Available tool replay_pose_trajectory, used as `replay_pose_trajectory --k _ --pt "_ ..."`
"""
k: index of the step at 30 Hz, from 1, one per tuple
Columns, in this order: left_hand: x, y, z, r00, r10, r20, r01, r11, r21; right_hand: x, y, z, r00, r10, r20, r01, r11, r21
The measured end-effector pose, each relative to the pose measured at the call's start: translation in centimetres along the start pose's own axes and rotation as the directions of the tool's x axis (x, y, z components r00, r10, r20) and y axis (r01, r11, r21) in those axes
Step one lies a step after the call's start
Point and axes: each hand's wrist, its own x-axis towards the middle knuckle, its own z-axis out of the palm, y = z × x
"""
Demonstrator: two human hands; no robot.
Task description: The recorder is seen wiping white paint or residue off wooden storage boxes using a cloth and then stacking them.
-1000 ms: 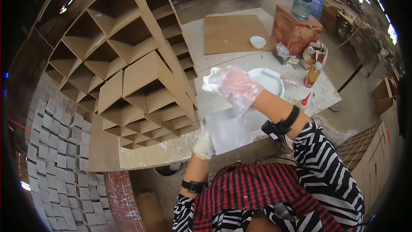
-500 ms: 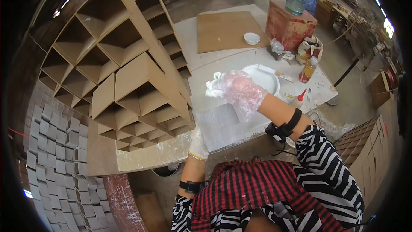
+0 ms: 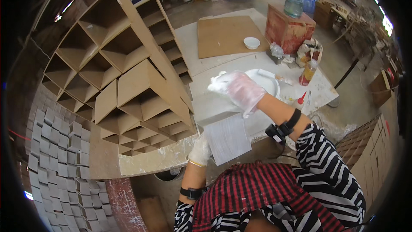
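My left hand (image 3: 200, 151), in a white knit glove, grips the left edge of a grey-white painted box (image 3: 228, 139). The box is tilted over the table's front edge, with a streaky broad face toward me. Above and beyond it is my right hand (image 3: 245, 89), in a clear plastic glove, its fingers closed. White, paint-like material covers the fingertips; whether they hold a cloth or sponge cannot be made out. Just behind the right hand sits a round white basin (image 3: 267, 80), partly hidden, with a brush (image 3: 274, 77) across its rim.
Brown compartment shelving (image 3: 141, 77) stands on the table's left. A glue bottle (image 3: 300, 101), an orange-labelled bottle (image 3: 308, 73) and a white bowl (image 3: 252, 43) on a brown board (image 3: 223, 34) lie to the right and back. Grey boxes (image 3: 64, 163) are stacked at far left.
The grey box has tilted up and come nearer to me, over the table edge, with my left hand moving slightly right. My right hand stays near the basin.
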Motion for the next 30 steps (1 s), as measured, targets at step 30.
replay_pose_trajectory --k 30 --pt "3.2 1.5 3.8 0.94 -0.319 0.119 0.291 0.572 -0.767 -1.9 -6.1 -2.2 0.925 -0.367 0.099 0.359 0.929 0.087"
